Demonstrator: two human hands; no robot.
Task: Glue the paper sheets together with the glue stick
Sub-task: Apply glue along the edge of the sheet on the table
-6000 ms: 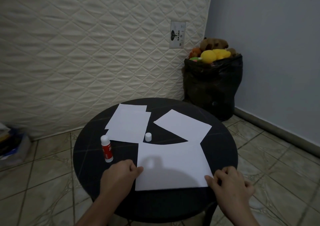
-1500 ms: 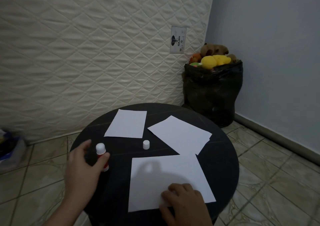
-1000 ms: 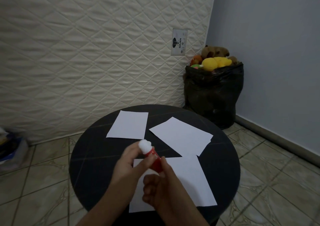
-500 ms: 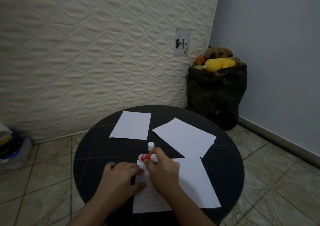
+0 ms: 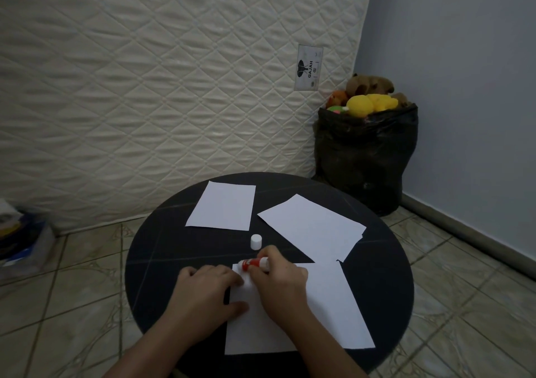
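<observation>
A round black table [image 5: 162, 250] carries three white paper sheets. The nearest sheet [image 5: 327, 308] lies at the front. My right hand [image 5: 280, 284] grips the red-and-white glue stick [image 5: 255, 263], which lies nearly level with its end at that sheet's far left corner. My left hand [image 5: 203, 293] rests on the sheet's left edge, fingers and thumb spread on the paper. The white cap [image 5: 256, 241] stands alone just beyond the hands. One sheet [image 5: 223, 206] lies at the back left, another [image 5: 313, 226] at the back right.
A quilted mattress [image 5: 145, 87] leans against the wall behind the table. A black bag [image 5: 365, 157] stuffed with plush toys stands in the right corner. Some items [image 5: 17, 238] lie on the tiled floor at the left.
My left hand picked the glue stick up off the table and passed it to my right hand. Now the left hand rests on the near sheet and the stick's end is at its corner.
</observation>
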